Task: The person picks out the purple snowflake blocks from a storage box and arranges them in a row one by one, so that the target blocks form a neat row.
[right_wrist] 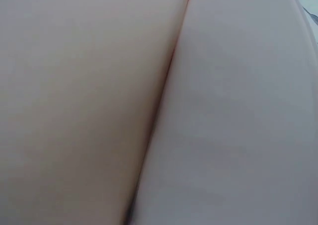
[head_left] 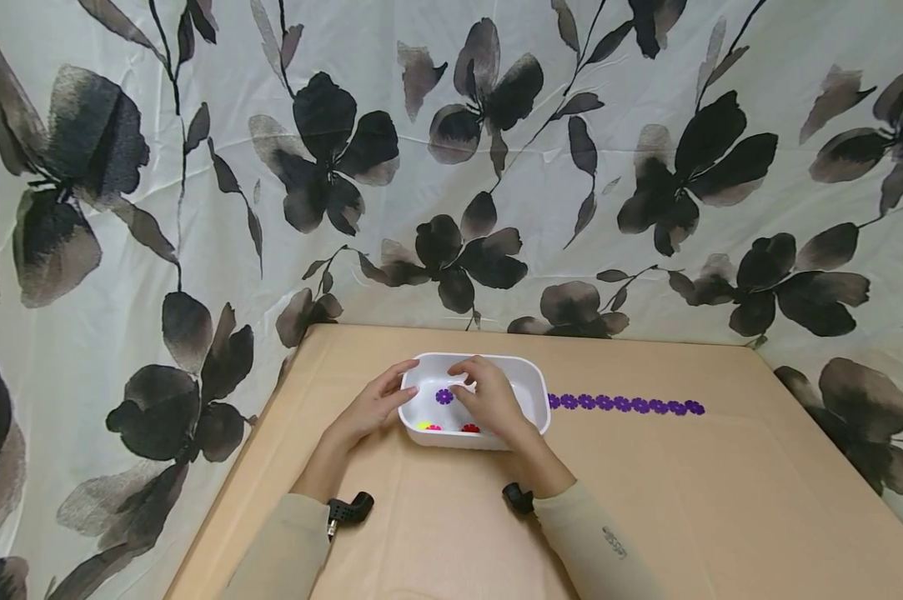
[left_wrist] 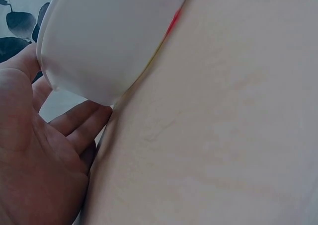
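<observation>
A white plastic tub [head_left: 528, 387] stands on the table, its side wall [left_wrist: 109, 41] filling the top of the left wrist view. My left hand [head_left: 370, 404] holds the tub's left end, thumb over the rim and fingers along the outside. Above the inside of the tub, my right hand [head_left: 490, 402] bends its fingers with a gap between thumb and forefinger. A purple flower-shaped piece [head_left: 443, 397] lies on the tub floor, just left of the right thumb. Near the front wall sit a red piece [head_left: 469, 428], a yellow piece [head_left: 423, 426] and a pink piece [head_left: 434, 428]. The right hand is hidden in its wrist view.
A row of several purple flower-shaped pieces [head_left: 622, 404] runs rightward from the tub's right side along the tan table [head_left: 646, 492]. Behind the table's back edge hangs a white cloth with dark flowers [head_left: 451, 167]. Black wrist cameras [head_left: 351, 508] sit at both sleeve cuffs.
</observation>
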The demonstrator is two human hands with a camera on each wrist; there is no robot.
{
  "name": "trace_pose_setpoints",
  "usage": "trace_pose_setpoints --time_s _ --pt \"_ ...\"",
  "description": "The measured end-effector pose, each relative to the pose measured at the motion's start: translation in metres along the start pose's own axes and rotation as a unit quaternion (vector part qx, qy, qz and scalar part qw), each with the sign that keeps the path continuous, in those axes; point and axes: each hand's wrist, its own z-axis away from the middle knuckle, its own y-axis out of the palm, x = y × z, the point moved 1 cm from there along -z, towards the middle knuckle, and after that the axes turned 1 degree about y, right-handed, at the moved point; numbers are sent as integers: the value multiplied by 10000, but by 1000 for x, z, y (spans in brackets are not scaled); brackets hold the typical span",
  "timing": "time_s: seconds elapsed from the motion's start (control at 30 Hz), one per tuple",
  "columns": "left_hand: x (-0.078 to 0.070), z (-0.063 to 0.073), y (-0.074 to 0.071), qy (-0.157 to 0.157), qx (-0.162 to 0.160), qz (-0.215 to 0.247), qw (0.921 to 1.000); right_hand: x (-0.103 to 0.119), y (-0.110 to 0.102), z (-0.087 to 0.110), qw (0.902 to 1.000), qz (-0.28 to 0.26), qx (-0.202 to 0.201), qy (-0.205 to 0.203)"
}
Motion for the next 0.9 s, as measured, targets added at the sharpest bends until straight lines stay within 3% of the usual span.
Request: trace_pose_setpoints --time_s 0.33,0.47,0.6,0.73,0.9 --pt "0 3 0 3 35 2 10000 -6 17 -8 9927 938 738 191" --pt "0 2 -1 50 37 -17 10000 -5 21 -8 9819 1334 1338 -114" --pt "2 1 -1 122 62 67 9999 -5 23 -7 9643 1712 1940 -556" --pt "3 1 0 192 89 114 9997 -5 23 -6 9522 2164 2011 -776" --pt "2 1 0 162 71 87 9998 -3 22 -6 9538 2325 1803 -606"
